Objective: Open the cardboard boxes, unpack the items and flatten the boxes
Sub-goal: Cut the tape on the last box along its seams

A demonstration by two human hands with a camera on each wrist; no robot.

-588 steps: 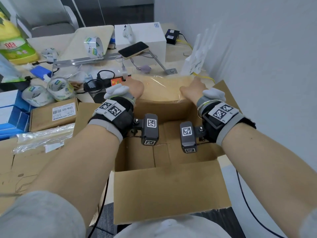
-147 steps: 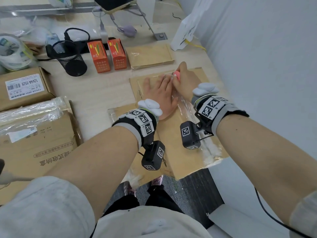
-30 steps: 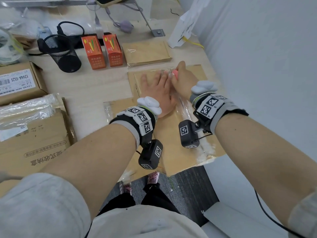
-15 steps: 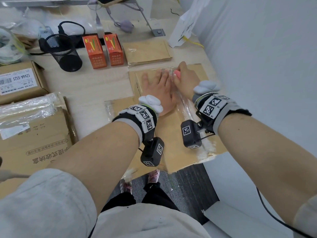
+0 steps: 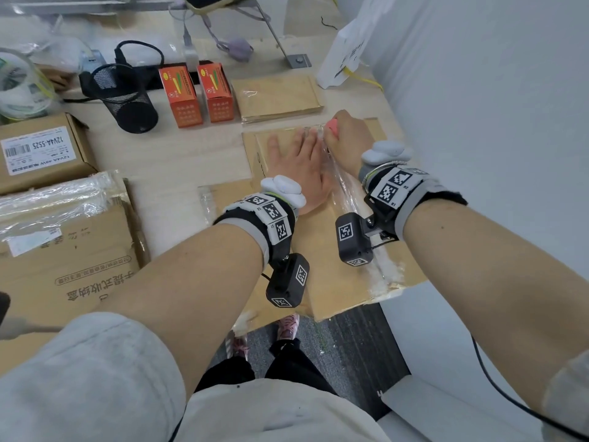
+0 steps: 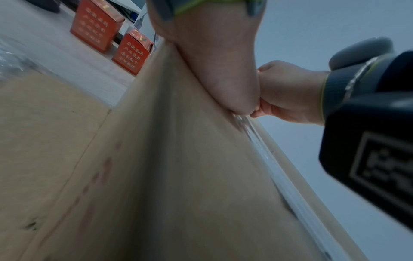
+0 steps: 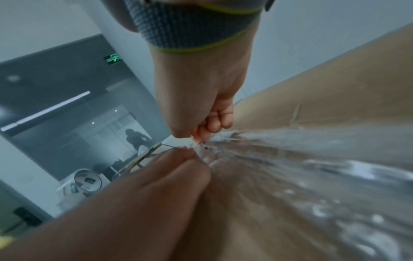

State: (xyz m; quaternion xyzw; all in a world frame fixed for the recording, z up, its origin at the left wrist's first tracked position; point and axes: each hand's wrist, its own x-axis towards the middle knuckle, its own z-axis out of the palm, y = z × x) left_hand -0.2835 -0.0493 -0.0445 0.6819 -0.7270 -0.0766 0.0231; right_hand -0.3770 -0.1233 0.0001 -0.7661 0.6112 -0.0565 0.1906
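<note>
A flattened cardboard box (image 5: 334,275) lies at the table's near right edge and overhangs it. A strip of clear tape (image 5: 347,193) runs along its seam. My left hand (image 5: 299,167) lies flat on the cardboard with straight fingers, pressing it down just left of the seam. My right hand (image 5: 347,138) is a fist round a pink-handled cutter (image 5: 333,126) at the far end of the tape. In the right wrist view the right hand (image 7: 201,97) holds the tool's tip at the wrinkled tape (image 7: 312,159), beside the left fingertips (image 7: 187,153). The blade is hidden.
Two orange cartons (image 5: 181,97) stand behind, next to a black mesh cup (image 5: 124,97) on its side and a small flattened box (image 5: 277,97). A labelled carton (image 5: 41,151) and a large plastic-wrapped carton (image 5: 63,250) lie at the left. A white wall borders the right.
Both hands keep their places on the flattened box over the last second; only the view shifts slightly. Twenty seconds ago the box stood open and unflattened.
</note>
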